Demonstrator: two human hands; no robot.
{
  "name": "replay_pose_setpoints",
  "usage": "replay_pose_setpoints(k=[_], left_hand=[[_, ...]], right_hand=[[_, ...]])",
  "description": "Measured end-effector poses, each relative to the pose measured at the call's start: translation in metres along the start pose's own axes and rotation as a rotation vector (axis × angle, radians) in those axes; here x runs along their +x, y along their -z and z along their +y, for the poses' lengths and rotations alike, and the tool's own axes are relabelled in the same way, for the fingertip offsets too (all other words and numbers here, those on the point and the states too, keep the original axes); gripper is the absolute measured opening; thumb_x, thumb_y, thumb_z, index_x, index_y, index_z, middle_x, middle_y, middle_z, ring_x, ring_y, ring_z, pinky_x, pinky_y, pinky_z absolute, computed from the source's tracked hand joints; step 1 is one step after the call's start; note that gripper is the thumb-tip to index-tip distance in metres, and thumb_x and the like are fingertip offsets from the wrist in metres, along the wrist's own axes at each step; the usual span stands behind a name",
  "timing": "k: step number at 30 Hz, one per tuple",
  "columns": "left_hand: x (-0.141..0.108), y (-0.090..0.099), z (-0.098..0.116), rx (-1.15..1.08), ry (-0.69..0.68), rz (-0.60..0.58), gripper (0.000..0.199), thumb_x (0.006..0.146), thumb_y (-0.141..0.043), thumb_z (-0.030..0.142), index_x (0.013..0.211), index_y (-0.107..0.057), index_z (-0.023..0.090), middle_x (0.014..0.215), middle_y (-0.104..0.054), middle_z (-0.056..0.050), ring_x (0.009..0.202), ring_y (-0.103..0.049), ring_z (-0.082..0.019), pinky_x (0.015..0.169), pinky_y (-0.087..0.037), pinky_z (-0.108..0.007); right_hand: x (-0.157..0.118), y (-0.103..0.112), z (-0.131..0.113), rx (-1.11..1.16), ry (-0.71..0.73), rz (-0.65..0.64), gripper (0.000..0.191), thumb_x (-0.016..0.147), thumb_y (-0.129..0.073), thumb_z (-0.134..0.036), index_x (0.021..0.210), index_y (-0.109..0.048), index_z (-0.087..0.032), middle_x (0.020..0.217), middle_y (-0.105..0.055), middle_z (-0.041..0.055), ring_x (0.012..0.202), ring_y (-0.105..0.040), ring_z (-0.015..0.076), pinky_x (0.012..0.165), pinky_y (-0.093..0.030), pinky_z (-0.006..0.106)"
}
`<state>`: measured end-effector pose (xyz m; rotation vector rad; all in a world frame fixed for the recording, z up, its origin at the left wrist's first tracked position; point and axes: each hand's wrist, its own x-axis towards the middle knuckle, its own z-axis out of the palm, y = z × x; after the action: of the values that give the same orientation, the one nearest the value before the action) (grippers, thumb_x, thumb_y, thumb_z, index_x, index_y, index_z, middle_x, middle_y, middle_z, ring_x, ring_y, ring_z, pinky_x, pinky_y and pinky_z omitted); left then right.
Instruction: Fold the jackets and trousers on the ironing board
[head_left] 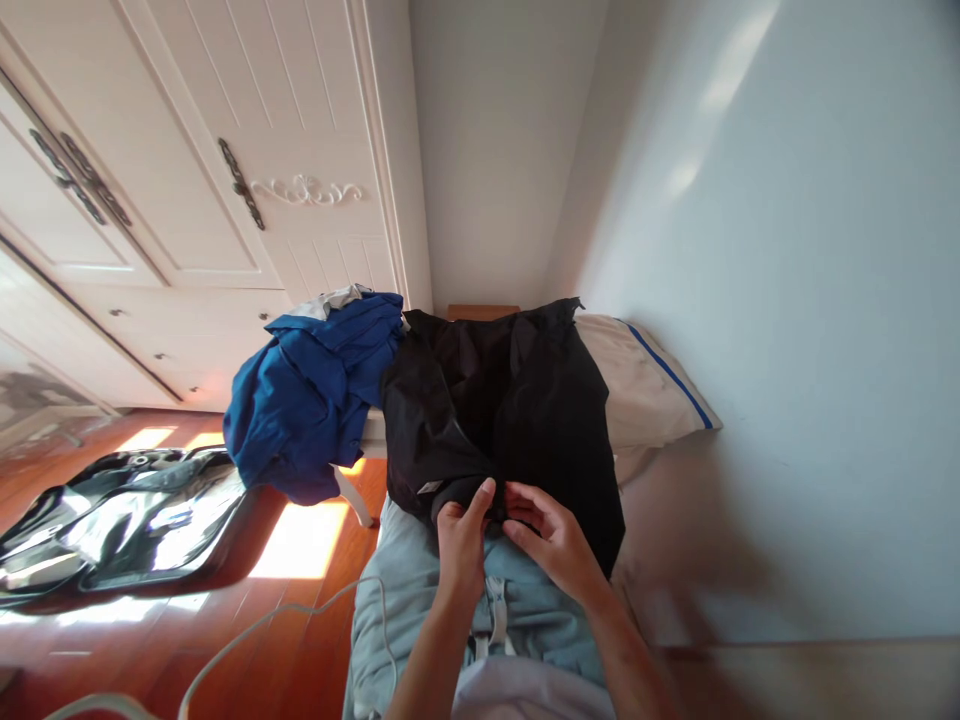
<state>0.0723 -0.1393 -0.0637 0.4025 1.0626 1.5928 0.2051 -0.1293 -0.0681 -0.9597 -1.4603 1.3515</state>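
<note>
Black garment (555, 430) spread ahead of us, between blue cloth (307, 400) and blue-striped cream cloth (637, 385); we'd guess light, soft, floppy. Left hand (459, 535) pinches near edge; right hand (556, 540) half-curled there, grip unclear. We'd hold beside white label (430, 488).

Left hand (460, 540): thumb uppermost, gripping the bunched near edge of the black garment (555, 430).
Right hand (553, 545): fingers bent, tips at the same edge; grip unclear.
Black garment: spread, creased; small pale tag (430, 488) near left hand.
Blue garment (300, 400): heaped, just left of the black one.
White cloth (641, 390): blue-striped, partly behind black garment.
Floor (300, 670): reddish boards, sunlit patches; open suitcase (150, 580), pale cable (277, 610).
</note>
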Motion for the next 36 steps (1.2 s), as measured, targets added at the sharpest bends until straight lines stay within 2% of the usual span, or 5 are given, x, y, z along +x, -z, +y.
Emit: replay_pose_setpoints(k=[6, 16, 24, 29, 36], left_hand=[[0.005, 0.002, -0.002, -0.137, 0.054, 0.019, 0.035, 0.061, -0.089, 0.040, 0.070, -0.069, 0.012, 0.068, -0.065, -0.001, 0.066, -0.062, -0.014, 0.070, -0.054, -0.027], [0.014, 0.005, -0.004, -0.160, 0.056, 0.190, 0.044, 0.057, -0.090, 0.040, 0.074, -0.058, 0.015, 0.073, -0.064, 0.000, 0.070, -0.063, -0.014, 0.072, -0.055, -0.031], [0.015, 0.019, -0.004, -0.127, 0.015, 0.149, 0.037, 0.058, -0.082, 0.031, 0.065, -0.048, 0.019, 0.063, -0.055, 0.004, 0.065, -0.062, -0.014, 0.064, -0.050, -0.026], [0.017, 0.025, 0.001, -0.103, -0.018, 0.100, 0.031, 0.056, -0.083, 0.027, 0.066, -0.055, 0.018, 0.068, -0.062, 0.001, 0.066, -0.062, -0.013, 0.063, -0.050, -0.025], [0.028, 0.022, 0.018, -0.075, -0.023, -0.050, 0.031, 0.058, -0.086, 0.028, 0.073, -0.063, 0.016, 0.079, -0.071, -0.005, 0.068, -0.066, -0.016, 0.060, -0.052, -0.024]], right_hand=[[0.001, 0.012, 0.001, 0.113, -0.163, 0.017, 0.053, 0.077, -0.079, -0.051, 0.117, -0.067, -0.019, 0.105, -0.073, 0.0102, 0.092, -0.072, 0.0237, 0.088, -0.059, 0.041], [-0.005, 0.016, 0.041, -0.128, -0.549, -0.380, 0.041, 0.076, -0.075, -0.056, 0.078, -0.070, -0.016, 0.076, -0.071, 0.0048, 0.060, -0.068, 0.0176, 0.052, -0.050, 0.026], [0.027, -0.025, 0.120, 0.773, -0.611, 0.216, 0.050, 0.047, -0.097, -0.033, 0.081, -0.065, -0.017, 0.084, -0.074, 0.0045, 0.082, -0.071, 0.0222, 0.076, -0.055, 0.034], [0.072, -0.039, 0.136, 0.925, -0.550, 0.563, 0.027, 0.064, -0.086, -0.027, 0.081, -0.065, -0.023, 0.079, -0.070, -0.0003, 0.080, -0.069, 0.0173, 0.070, -0.056, 0.028], [0.091, -0.046, 0.124, 1.012, -0.539, 0.545, 0.013, 0.080, -0.072, -0.024, 0.079, -0.058, -0.025, 0.070, -0.066, -0.0036, 0.072, -0.068, 0.0135, 0.072, -0.058, 0.027]])
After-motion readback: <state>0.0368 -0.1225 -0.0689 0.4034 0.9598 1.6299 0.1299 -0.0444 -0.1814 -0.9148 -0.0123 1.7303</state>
